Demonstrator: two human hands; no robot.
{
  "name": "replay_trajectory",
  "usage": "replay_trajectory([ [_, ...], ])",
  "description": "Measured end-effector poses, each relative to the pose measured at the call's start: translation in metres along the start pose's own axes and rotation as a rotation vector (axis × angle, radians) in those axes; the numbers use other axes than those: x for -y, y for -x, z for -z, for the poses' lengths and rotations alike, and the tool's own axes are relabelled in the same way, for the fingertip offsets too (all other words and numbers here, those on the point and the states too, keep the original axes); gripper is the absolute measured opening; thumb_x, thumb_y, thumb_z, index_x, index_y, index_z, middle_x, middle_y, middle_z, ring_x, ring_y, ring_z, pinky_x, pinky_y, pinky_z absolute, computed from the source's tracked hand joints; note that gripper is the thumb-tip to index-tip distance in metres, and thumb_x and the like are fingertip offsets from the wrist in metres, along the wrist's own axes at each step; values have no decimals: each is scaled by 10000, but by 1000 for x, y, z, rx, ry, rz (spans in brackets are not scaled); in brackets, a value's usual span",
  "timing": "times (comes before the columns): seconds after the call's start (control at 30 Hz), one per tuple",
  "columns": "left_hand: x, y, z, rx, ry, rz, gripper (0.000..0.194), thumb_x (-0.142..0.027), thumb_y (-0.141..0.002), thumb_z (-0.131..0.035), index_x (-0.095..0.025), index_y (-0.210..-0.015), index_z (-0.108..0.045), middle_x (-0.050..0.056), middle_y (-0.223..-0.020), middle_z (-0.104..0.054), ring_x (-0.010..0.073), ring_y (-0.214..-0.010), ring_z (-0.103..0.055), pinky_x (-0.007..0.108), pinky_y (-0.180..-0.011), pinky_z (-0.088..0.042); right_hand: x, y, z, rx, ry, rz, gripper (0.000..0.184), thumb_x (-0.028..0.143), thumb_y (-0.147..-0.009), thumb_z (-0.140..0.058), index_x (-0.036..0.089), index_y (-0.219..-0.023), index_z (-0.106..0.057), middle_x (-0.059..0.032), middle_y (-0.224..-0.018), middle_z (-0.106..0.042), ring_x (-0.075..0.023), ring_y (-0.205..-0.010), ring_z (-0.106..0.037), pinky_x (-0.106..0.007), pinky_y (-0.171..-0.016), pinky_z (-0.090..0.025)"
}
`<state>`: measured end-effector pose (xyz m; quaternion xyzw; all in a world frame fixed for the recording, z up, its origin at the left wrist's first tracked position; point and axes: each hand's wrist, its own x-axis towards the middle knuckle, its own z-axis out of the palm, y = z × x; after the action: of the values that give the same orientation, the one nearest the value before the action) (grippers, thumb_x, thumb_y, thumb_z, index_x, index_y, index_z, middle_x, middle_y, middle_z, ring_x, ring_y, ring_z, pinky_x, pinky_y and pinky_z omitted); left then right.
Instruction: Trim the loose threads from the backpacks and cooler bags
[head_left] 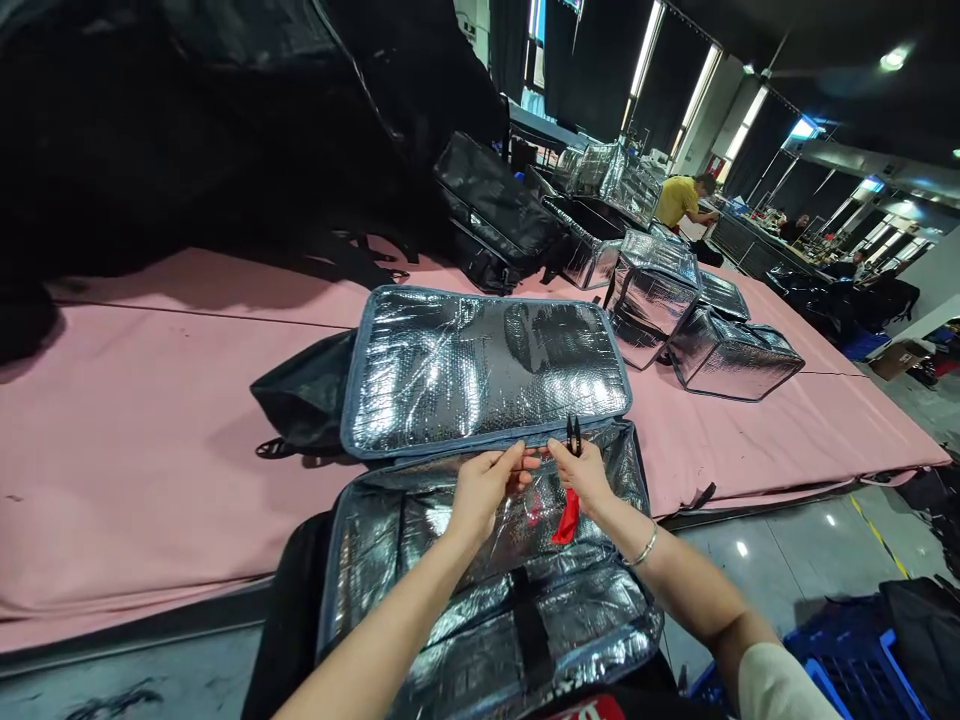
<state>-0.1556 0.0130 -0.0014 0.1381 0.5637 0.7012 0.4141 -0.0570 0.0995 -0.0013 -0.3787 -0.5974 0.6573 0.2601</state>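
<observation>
An open insulated bag (480,590) with silver foil lining lies at the near edge of the pink table, its lid (480,370) flipped back flat. My left hand (486,488) pinches the inner seam where lid meets body. My right hand (583,474) is closed on small black thread snips (574,436), tips pointing up at the same seam, with a red tag or cord (566,518) hanging below the hand. A bracelet sits on my right wrist. The two hands almost touch.
Several more foil-lined bags (731,355) stand further along the pink table (135,440). Black bags (495,210) are piled at the back left. A person in a yellow shirt (679,200) works far off. Blue crates (847,660) sit on the floor at right.
</observation>
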Motion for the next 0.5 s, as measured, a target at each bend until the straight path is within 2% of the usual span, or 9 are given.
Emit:
replay_trajectory([
  [0.13,3,-1,1,-10,26,-16,477,-562,-488,-753,-111,-609,-653,110,-634,-675,120,-485,-517,242,-480,-411,2,9,6,-7,122,103,259,412,-688,-643,179,-728,-537,44,-625,-511,-99,-576,-454,-212,-539,-355],
  [0.2,5,1,1,-7,37,-20,466,-555,-503,-750,-112,-612,-657,99,-623,-671,114,-486,-511,238,-494,-414,6,18,9,-12,282,215,191,359,-760,-580,188,-841,-556,10,-765,-584,-133,-721,-529,-241,-659,-395],
  [0.27,7,1,0,-6,52,-28,465,-563,-513,-743,-118,-618,-656,92,-634,-673,113,-494,-511,242,-512,-420,11,26,12,-23,509,318,180,335,-820,-508,197,-928,-547,-10,-835,-611,-154,-780,-562,-262,-704,-401],
  [0.37,7,2,0,-3,71,-35,470,-575,-514,-739,-124,-613,-652,91,-651,-675,119,-507,-514,250,-524,-421,18,33,14,-60,782,357,189,363,-826,-517,206,-922,-557,4,-740,-612,-156,-657,-572,-249,-622,-393],
  [0.5,8,1,0,2,84,-32,463,-567,-517,-742,-125,-623,-654,87,-660,-676,116,-505,-508,247,-518,-406,21,34,13,-92,926,386,189,383,-813,-543,218,-900,-568,22,-669,-607,-138,-558,-556,-228,-569,-388],
])
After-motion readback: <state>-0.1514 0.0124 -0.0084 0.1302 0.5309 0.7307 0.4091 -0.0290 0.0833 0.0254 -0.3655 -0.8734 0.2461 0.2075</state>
